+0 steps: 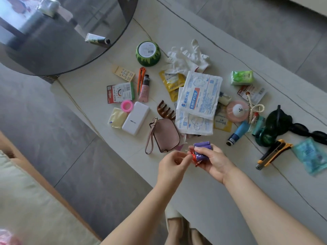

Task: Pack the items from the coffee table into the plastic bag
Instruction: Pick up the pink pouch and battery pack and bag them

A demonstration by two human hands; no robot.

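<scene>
Pale stone-look desk point(221, 200) runs long and low across the view, its load spread flat in a single layer, probably so each piece can be seen and picked singly. Biggest among them are the white paper face-mask packets point(200, 96), overlapped near the middle; beside them lie the white slab power bank point(135, 118) and the pink zip pouch with wrist strap point(163, 135), then the yellow-and-black utility knife point(273, 153) well off to the right. No plastic bag is clearly identifiable, so the packing looks barely begun. Above the near edge, the right hand point(215, 161) curls around a small bundle of purple batteries point(202, 150), lifted clear of the surface, while the left hand point(172, 167) pinches a small red wrapper or tab point(193, 156) at the bundle's end, seemingly to steady or tidy it before stowing.
</scene>
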